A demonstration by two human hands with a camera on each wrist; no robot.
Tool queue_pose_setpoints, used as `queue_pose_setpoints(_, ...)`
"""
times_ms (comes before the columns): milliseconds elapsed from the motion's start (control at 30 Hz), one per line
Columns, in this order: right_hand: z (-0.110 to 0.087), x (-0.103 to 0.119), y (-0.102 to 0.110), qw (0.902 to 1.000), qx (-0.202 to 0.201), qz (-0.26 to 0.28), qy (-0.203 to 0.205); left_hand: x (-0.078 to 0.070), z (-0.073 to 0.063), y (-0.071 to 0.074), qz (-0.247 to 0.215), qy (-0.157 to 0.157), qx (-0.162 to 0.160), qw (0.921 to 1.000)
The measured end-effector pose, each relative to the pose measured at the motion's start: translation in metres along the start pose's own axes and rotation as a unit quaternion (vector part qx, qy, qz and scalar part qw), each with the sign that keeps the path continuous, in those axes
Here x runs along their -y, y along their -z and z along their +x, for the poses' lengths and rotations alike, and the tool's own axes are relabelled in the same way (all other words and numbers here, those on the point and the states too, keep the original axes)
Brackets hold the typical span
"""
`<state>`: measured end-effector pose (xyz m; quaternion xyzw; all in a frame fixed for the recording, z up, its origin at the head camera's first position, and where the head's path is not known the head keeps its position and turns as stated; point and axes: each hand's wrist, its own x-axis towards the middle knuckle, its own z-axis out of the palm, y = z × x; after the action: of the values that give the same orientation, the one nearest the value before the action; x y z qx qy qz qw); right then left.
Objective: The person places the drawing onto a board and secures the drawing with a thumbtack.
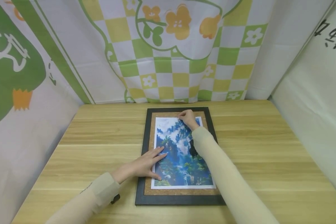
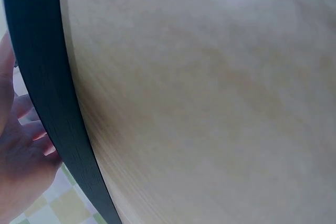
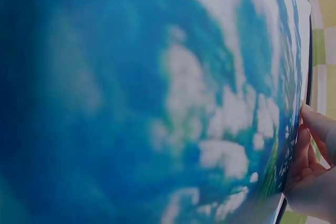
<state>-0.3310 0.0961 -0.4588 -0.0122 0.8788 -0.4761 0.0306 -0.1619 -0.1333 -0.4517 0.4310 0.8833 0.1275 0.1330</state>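
A landscape print (image 1: 182, 168) with blue mountains, mist and waterfalls lies on a cork board (image 1: 182, 192) in a black frame (image 1: 179, 200). Near the print's top edge, my right hand (image 1: 188, 119) pinches a small whitish pin (image 1: 178, 118) between thumb and fingertips. The pin is too small to make out fully. My left hand (image 1: 147, 163) rests with spread fingers on the print's lower left side, its wrist crossing the frame's left edge. In the right wrist view, the print (image 3: 131, 98) fills most of the picture, with the fingers at its far edge.
The board lies flat on a wooden table (image 1: 106, 130). A checked, flower-patterned curtain (image 1: 176, 68) hangs behind the table's far edge. White printed cloth walls (image 1: 310, 93) stand on both sides.
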Motion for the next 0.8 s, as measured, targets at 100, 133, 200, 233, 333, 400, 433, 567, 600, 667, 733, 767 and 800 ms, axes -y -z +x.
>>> queue_pose_setpoints(100,-0.002,0.000,0.000,1.0000,0.005,0.001,0.002,0.000,0.000,0.000,0.000,-0.001,-0.002,1.0000)
queue_pose_setpoints(133,-0.002,0.000,0.001,1.0000,0.008,-0.001,0.005,0.000,0.000,0.000,0.001,-0.002,-0.002,1.0000)
queue_pose_setpoints(200,-0.004,0.001,0.003,0.9997,0.018,-0.008,0.013,0.000,0.000,0.000,0.005,-0.003,-0.001,1.0000)
queue_pose_setpoints(233,-0.005,0.002,0.004,0.9995,0.024,-0.013,0.018,-0.001,0.001,0.001,0.010,-0.001,0.001,0.9999)
queue_pose_setpoints(333,-0.008,0.006,0.012,0.9977,0.046,-0.033,0.037,-0.001,0.003,0.004,0.026,0.005,0.010,0.9996)
queue_pose_setpoints(400,-0.011,0.010,0.018,0.9959,0.065,-0.043,0.046,-0.001,0.005,0.008,0.038,0.011,0.013,0.9991)
queue_pose_setpoints(433,-0.013,0.012,0.022,0.9948,0.074,-0.050,0.049,-0.001,0.006,0.010,0.040,0.013,0.011,0.9991)
queue_pose_setpoints(567,-0.027,0.018,0.039,0.9898,0.112,-0.064,0.060,-0.002,0.010,0.017,0.048,0.021,-0.009,0.9986)
queue_pose_setpoints(600,-0.031,0.019,0.043,0.9880,0.120,-0.069,0.068,-0.001,0.011,0.018,0.048,0.023,-0.017,0.9984)
queue_pose_setpoints(667,-0.042,0.022,0.052,0.9834,0.130,-0.088,0.091,0.000,0.010,0.020,0.057,0.026,-0.035,0.9974)
queue_pose_setpoints(733,-0.054,0.023,0.061,0.9771,0.129,-0.119,0.120,0.003,0.007,0.022,0.070,0.023,-0.060,0.9955)
queue_pose_setpoints(767,-0.060,0.024,0.066,0.9740,0.125,-0.134,0.133,0.005,0.006,0.023,0.074,0.020,-0.076,0.9942)
queue_pose_setpoints(800,-0.066,0.024,0.071,0.9707,0.119,-0.148,0.147,0.007,0.004,0.025,0.080,0.016,-0.092,0.9924)
